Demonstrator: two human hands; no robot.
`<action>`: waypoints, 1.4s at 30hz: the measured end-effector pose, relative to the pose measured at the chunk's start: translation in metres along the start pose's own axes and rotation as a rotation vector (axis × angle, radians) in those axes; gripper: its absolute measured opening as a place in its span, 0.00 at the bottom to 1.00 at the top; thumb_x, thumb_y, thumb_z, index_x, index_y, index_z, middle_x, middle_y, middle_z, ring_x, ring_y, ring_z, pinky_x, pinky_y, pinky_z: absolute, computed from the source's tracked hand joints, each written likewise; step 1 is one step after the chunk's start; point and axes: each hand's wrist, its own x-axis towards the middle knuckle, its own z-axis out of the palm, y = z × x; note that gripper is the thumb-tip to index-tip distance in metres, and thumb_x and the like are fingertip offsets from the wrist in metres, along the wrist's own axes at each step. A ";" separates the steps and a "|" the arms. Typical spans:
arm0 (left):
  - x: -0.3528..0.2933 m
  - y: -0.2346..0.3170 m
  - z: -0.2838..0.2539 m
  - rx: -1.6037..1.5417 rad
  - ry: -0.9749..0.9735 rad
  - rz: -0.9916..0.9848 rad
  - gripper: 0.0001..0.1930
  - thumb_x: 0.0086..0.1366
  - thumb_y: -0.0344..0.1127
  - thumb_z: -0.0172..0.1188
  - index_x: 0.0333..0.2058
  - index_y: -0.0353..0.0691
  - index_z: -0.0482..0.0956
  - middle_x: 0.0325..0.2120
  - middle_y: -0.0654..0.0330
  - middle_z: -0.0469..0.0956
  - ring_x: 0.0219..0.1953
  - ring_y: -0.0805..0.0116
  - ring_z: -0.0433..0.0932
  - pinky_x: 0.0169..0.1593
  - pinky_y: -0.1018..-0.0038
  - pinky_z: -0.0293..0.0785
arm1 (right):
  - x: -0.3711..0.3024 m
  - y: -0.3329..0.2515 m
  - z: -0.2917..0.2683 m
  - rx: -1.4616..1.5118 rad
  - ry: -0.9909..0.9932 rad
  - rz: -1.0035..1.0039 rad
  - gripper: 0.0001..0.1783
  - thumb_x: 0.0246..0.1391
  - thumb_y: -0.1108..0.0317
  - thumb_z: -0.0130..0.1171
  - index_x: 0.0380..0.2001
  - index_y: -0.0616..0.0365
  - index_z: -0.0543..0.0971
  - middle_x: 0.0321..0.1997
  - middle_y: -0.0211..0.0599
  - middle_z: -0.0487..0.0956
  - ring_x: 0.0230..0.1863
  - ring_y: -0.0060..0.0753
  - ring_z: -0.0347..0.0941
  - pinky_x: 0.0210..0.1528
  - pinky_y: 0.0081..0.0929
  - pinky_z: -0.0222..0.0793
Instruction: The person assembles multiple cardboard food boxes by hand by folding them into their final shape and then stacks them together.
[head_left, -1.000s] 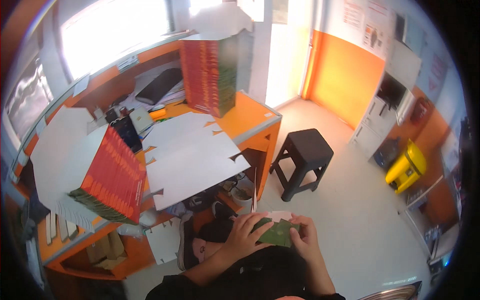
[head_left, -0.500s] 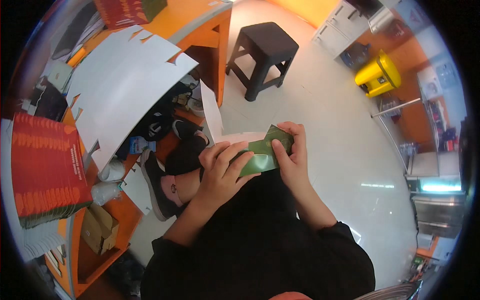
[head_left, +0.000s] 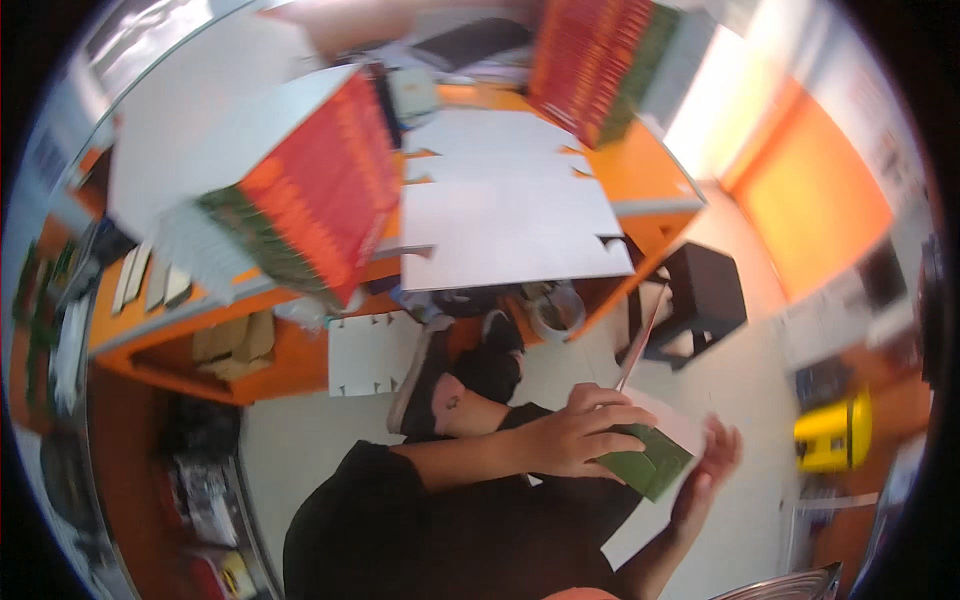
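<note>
My left hand (head_left: 585, 432) is closed on a folded piece of card (head_left: 648, 462), green on its outside with a pale inner side showing behind. The card is held over my lap, one thin flap rising beyond my fingers. Just to its right, my right hand (head_left: 712, 462) has its fingers spread and slightly blurred. Nothing shows gripped in it, though the palm is close to the card's right edge.
A white notched sheet (head_left: 510, 205) lies on the orange desk before me, between two stacks of red and green printed sheets (head_left: 325, 185) (head_left: 590, 65). Another notched sheet (head_left: 372, 352) is below. A black stool (head_left: 708, 290) and yellow bin (head_left: 833, 436) stand right.
My view has swung left toward the desk, so the hands now appear lower and farther right. The right hand has let go of the green card; the left keeps hold of it.
</note>
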 end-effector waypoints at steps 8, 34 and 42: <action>-0.001 0.001 -0.036 -0.258 -0.125 0.318 0.12 0.55 0.30 0.57 0.40 0.42 0.73 0.52 0.56 0.66 0.59 0.51 0.60 0.63 0.48 0.51 | -0.009 0.022 -0.020 0.823 -0.190 0.494 0.36 0.59 0.47 0.41 0.66 0.47 0.46 0.68 0.44 0.49 0.67 0.47 0.49 0.64 0.44 0.50; 0.017 -0.017 -0.291 1.441 0.565 -0.305 0.14 0.49 0.40 0.64 0.29 0.41 0.70 0.28 0.61 0.69 0.38 0.61 0.67 0.52 0.59 0.54 | -0.022 0.035 0.047 1.223 0.258 0.786 0.27 0.56 0.54 0.45 0.53 0.60 0.64 0.52 0.43 0.70 0.52 0.40 0.68 0.52 0.39 0.68; 0.017 -0.024 -0.283 1.391 0.612 -0.145 0.12 0.50 0.40 0.63 0.25 0.43 0.69 0.23 0.63 0.67 0.34 0.64 0.65 0.50 0.60 0.52 | -0.042 0.062 0.008 1.390 0.272 0.606 0.28 0.57 0.55 0.50 0.56 0.59 0.64 0.59 0.48 0.65 0.58 0.56 0.62 0.58 0.46 0.65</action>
